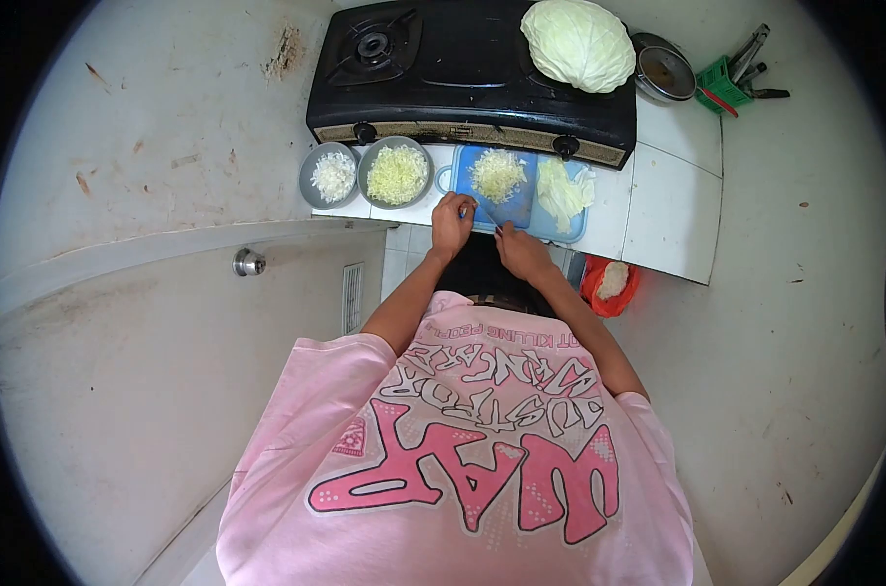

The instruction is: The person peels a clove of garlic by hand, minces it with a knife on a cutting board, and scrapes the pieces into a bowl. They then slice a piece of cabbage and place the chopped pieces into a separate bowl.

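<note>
Head view: finely chopped pale vegetable (pixel 498 174) heaped towards 12 o'clock on rectangular blue plastic board (pixel 467 156); left hand (pixel 451 227) at board's 8 o'clock, fingers bunched, cannot tell whether pinching anything; right hand (pixel 522 254) at 5 o'clock, fingers curled around slim dark-handled knife (pixel 497 229); loose pale-green leaf pieces (pixel 562 188) at 3; round grey bowl (pixel 363 174) of pale-green shreds (pixel 398 173) at 9 o'clock

Left hand (pixel 452 227): fingertips' hold too small to tell.
Right hand (pixel 522 253): grip partly hidden behind knuckles.
Stove (pixel 467 93): right end partly hidden under the cabbage (pixel 578 46).
Shirt (pixel 457 439): hem cut off by the bottom edge.
Green basket (pixel 715 86): hides the tools' (pixel 751 47) lower ends.
</note>
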Action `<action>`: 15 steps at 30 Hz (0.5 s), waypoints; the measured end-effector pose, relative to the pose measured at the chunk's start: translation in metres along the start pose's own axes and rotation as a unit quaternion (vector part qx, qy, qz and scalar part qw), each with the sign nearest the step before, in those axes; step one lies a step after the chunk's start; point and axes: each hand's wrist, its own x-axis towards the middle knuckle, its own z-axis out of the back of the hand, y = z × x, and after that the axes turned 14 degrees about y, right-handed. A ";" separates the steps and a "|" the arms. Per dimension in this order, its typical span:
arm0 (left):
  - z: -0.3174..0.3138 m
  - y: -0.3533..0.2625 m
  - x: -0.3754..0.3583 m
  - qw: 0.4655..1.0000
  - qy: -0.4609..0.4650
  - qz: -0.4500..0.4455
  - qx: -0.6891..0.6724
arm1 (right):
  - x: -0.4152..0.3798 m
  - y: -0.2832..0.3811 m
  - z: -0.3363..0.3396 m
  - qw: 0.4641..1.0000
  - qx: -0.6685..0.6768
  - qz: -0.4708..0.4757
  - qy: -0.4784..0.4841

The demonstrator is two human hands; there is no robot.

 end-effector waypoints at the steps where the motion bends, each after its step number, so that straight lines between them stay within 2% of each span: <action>1: 0.000 0.002 0.000 1.000 -0.006 -0.003 -0.010 | 0.005 -0.001 -0.003 1.000 -0.003 0.000 -0.001; 4: -0.002 -0.001 -0.001 0.999 -0.031 0.010 -0.041 | 0.003 -0.004 -0.008 1.000 -0.007 0.006 -0.011; 11: 0.001 0.003 -0.002 1.000 -0.017 0.004 -0.011 | -0.021 -0.011 -0.005 0.999 -0.023 -0.037 -0.029; 15: 0.003 -0.003 -0.003 1.000 -0.012 0.003 0.000 | -0.021 -0.007 0.001 0.999 -0.022 -0.024 -0.017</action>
